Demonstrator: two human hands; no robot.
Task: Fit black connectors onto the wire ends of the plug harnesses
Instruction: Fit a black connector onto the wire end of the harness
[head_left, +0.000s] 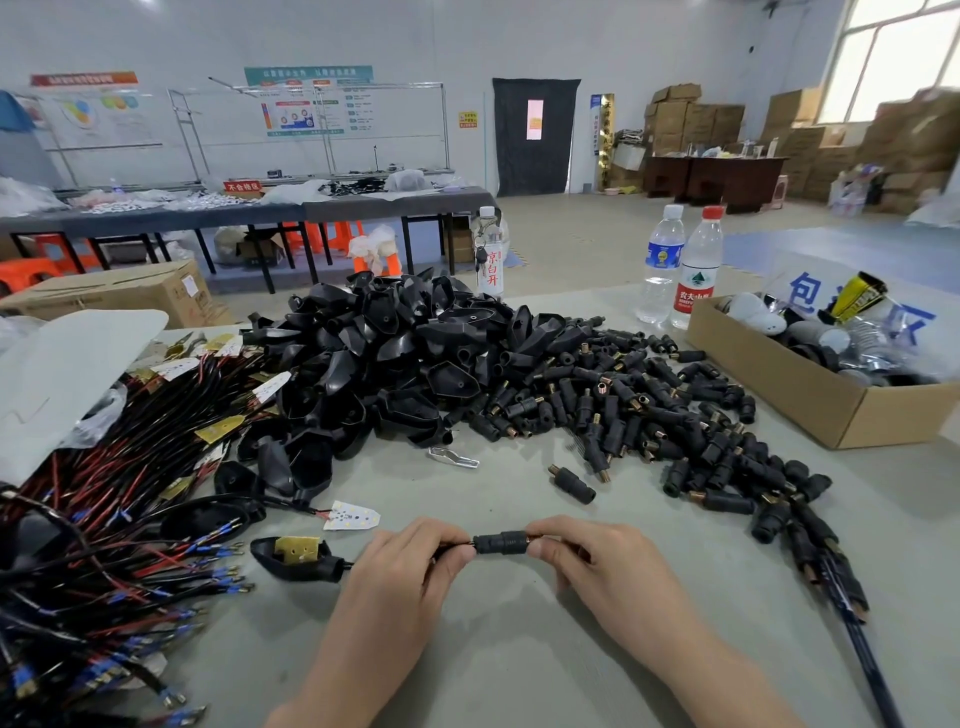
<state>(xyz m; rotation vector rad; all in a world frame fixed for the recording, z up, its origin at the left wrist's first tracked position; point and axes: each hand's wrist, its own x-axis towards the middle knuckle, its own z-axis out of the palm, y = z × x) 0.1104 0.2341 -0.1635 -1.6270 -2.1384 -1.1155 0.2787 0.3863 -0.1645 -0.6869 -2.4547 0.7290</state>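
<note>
Both hands worked low at the near middle of the bench (519, 649). Left hand (410, 561) pinched the wire just behind the black connector (500, 543); right hand (597, 561) pinched the connector's far end, copper tip showing at the fingers, probably so one side could steady while the other pushed along the wire's line. The harness shell (296, 558) lay flat to the left, its lead running under the left hand. Loose connector heap (675, 415) sat within right-hand reach, shell pile (389, 353) behind, wire bundle (104, 519) crowding the left edge. Bare bench around the hands gave working room; cardboard box (831, 395) and bottles (680, 265) stood well apart, far right
</note>
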